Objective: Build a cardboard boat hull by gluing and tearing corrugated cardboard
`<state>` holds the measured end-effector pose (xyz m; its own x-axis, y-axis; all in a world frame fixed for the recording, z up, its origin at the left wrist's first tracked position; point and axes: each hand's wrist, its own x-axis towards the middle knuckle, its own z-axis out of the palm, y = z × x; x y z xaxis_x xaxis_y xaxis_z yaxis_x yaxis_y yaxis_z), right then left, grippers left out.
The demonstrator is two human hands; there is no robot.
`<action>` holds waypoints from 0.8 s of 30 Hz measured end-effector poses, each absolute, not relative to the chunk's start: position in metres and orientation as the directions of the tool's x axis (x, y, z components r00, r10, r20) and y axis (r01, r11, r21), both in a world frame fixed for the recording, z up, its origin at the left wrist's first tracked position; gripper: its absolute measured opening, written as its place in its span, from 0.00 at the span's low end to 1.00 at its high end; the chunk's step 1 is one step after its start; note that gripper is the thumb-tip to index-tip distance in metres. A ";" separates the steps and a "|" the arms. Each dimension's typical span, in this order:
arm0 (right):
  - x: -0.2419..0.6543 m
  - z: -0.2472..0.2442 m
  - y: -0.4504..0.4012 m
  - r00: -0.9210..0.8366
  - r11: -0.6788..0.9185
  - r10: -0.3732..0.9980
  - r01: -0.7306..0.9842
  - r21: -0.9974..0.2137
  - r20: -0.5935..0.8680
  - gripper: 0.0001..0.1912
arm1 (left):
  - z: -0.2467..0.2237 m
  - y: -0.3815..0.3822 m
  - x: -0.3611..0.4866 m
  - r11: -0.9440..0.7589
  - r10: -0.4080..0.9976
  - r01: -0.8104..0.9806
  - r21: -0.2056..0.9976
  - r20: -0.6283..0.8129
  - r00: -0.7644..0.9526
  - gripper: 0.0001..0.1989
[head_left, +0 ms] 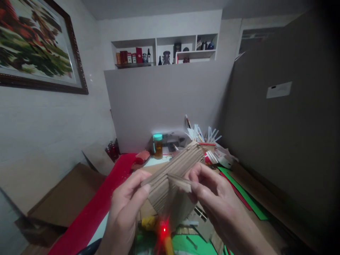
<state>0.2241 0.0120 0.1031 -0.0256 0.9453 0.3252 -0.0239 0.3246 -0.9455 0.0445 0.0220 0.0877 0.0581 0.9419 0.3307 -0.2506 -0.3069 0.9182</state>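
A brown piece built of layered corrugated cardboard strips (183, 161) is held up in front of me, tilted upward to the right. My left hand (127, 202) grips its near left end between thumb and fingers. With thumb and forefinger, my right hand (215, 194) pinches a short cardboard strip (179, 180), whose other end meets the layered piece. Whether the two are joined there I cannot tell. Below the hands lies a yellow tool (150, 223) with a glowing red light, its lower part cut off by the frame.
Beyond the hands stand a bottle with a turquoise lid (157, 146) and a bunch of pale sticks (203, 134). Red cloth (106, 194) runs along the left. Green sheets (244, 193) lie at right, beside a tall grey panel (281, 141). Cardboard scraps (204, 228) lie underneath.
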 end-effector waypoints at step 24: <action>0.337 0.115 0.024 -0.093 0.342 0.693 0.915 -0.212 0.715 0.19 | 0.125 0.047 -0.002 -0.179 0.978 -0.633 0.753 0.063 -0.201 0.06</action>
